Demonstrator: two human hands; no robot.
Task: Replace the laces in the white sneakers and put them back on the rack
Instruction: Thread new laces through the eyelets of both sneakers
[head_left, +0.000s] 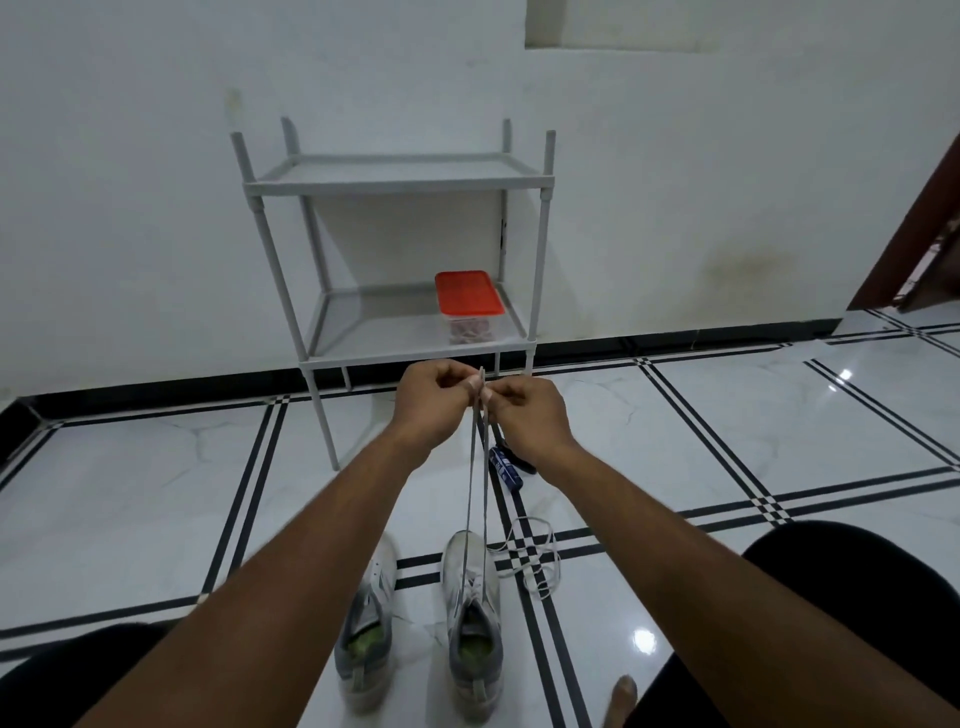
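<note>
Both hands — left hand and right hand — pinch the 2 ends of the grey flat lace level above the right white sneaker at 6 o'clock — evening done, I'd judge threading the next eyelets follows.

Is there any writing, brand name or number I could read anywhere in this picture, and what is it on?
Nothing here can be read.
Blue packet on the floor: white print, too blurred to read.
Right sneaker and left sneaker: no legible brand.
Red-lidded container on the rack: no label visible.
</note>
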